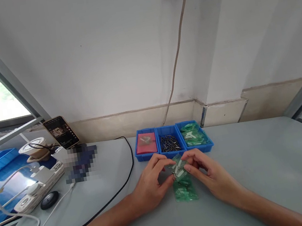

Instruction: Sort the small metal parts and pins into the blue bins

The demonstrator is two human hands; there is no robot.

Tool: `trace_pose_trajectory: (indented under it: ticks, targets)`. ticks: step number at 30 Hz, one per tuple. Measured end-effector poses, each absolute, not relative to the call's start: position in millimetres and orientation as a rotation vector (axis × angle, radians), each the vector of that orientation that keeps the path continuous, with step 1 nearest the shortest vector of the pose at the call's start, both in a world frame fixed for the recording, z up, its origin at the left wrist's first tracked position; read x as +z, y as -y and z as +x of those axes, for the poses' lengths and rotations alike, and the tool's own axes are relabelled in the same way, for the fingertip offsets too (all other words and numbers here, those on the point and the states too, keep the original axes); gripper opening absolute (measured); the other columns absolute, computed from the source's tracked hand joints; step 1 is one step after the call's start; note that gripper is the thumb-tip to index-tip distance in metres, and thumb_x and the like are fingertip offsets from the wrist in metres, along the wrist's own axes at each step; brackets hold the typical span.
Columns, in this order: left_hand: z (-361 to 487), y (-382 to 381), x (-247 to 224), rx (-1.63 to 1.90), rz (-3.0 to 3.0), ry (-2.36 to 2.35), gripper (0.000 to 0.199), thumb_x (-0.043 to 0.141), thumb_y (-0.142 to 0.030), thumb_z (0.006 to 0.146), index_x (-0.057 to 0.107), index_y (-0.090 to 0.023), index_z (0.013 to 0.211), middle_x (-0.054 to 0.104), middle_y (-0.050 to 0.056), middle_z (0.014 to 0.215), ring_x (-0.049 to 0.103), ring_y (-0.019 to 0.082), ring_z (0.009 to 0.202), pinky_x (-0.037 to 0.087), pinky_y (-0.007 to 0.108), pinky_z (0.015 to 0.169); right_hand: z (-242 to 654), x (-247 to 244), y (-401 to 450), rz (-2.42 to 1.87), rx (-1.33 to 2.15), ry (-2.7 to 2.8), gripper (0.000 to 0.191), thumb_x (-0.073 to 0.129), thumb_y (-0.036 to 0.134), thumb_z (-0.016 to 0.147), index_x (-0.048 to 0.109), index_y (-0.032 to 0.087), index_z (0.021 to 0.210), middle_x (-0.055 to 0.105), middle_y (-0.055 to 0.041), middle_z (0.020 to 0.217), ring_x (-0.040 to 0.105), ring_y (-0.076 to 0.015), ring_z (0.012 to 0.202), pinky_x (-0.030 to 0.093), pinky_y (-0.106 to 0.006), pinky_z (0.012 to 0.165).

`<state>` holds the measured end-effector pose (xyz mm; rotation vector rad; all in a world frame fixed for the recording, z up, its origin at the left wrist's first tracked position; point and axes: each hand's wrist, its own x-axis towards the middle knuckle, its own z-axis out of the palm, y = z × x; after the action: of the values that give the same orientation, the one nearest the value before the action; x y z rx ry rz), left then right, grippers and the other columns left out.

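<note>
A small green clear bag (pixel 178 169) with white pieces inside is held up between my two hands. My left hand (pixel 153 182) pinches its left edge with thumb and fingers. On the right edge, the thumb and fingers of my right hand (pixel 205 171) are closed. Another green bag (pixel 185 191) lies on the table just below, partly covered by the first. Beyond my hands stand three joined blue bins (pixel 172 154): the left has a pink packet (pixel 146 143), the middle dark metal screws (pixel 169 143), the right several green bags (pixel 193 135).
A black cable (pixel 115 194) curves across the table (pixel 253 173) on the left. Farther left are a phone (pixel 61 132), a black mouse (pixel 49 199), a power strip (pixel 29 199) with white cables, and a lidded cup (pixel 33 148). A wall stands behind the bins.
</note>
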<state>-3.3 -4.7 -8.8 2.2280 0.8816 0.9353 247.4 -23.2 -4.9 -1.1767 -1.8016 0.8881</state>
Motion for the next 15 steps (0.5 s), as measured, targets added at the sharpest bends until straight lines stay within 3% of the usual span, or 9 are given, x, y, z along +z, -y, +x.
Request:
trace_pose_trajectory:
  ticks: [3, 8, 15]
  targets:
    - [-2.8, 4.8, -6.0, 0.948, 2.248, -0.867, 0.024, 0.061, -0.024, 0.105, 0.068, -0.028, 0.128, 0.058, 0.008, 0.127, 0.061, 0.022, 0.113, 0.057, 0.033, 0.092, 247.6, -0.6, 23.9, -1.178, 0.88, 1.846, 0.027, 0.052, 0.046, 0.11, 0.069, 0.026, 0.101, 0.066, -0.0007, 0.088, 0.059, -0.0195, 0.079, 0.049, -0.032, 0.075]
    - [-1.7, 3.7, -4.6, 0.995, 2.253, -0.833, 0.018, 0.058, -0.025, 0.108, 0.071, -0.025, 0.12, 0.058, 0.009, 0.122, 0.061, 0.021, 0.113, 0.053, 0.033, 0.095, 246.3, 2.9, 23.9, -1.217, 0.869, 1.834, 0.017, 0.071, 0.042, 0.099, 0.071, 0.027, 0.107, 0.067, 0.0001, 0.089, 0.06, -0.0197, 0.078, 0.051, -0.032, 0.074]
    - [0.1, 2.2, -4.4, 1.058, 2.263, -0.83, 0.021, 0.056, -0.029, 0.11, 0.068, -0.018, 0.096, 0.063, 0.008, 0.11, 0.062, 0.019, 0.102, 0.053, 0.032, 0.092, 246.4, 2.2, 23.7, -1.138, 0.718, 1.879, 0.024, 0.054, 0.043, 0.109, 0.069, 0.026, 0.101, 0.063, -0.0054, 0.099, 0.061, -0.0222, 0.085, 0.05, -0.032, 0.068]
